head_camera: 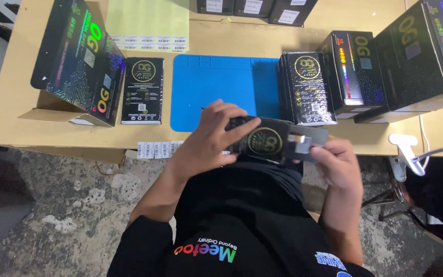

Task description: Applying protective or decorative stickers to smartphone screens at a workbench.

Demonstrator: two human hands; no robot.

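A small flat black packet [264, 138] with a gold round emblem is held in front of my body, just past the table's near edge. My left hand [208, 137] wraps over its left end, fingers on top. My right hand [337, 163] pinches its right end, where a grey flap with a small white sticker [297, 138] shows. Behind it on the wooden table [32, 87] lies a blue mat [216, 87]. A stack of like black packets [306, 87] stands at the mat's right edge.
A single black packet [142, 90] lies left of the mat, beside a large shiny black carton [80, 61]. Two more large cartons [352, 72] [426, 51] stand at the right. Label strips [152, 42] [157, 150] lie on a yellow-green sheet and at the near edge. A white clamp lamp [406, 154] grips the right edge.
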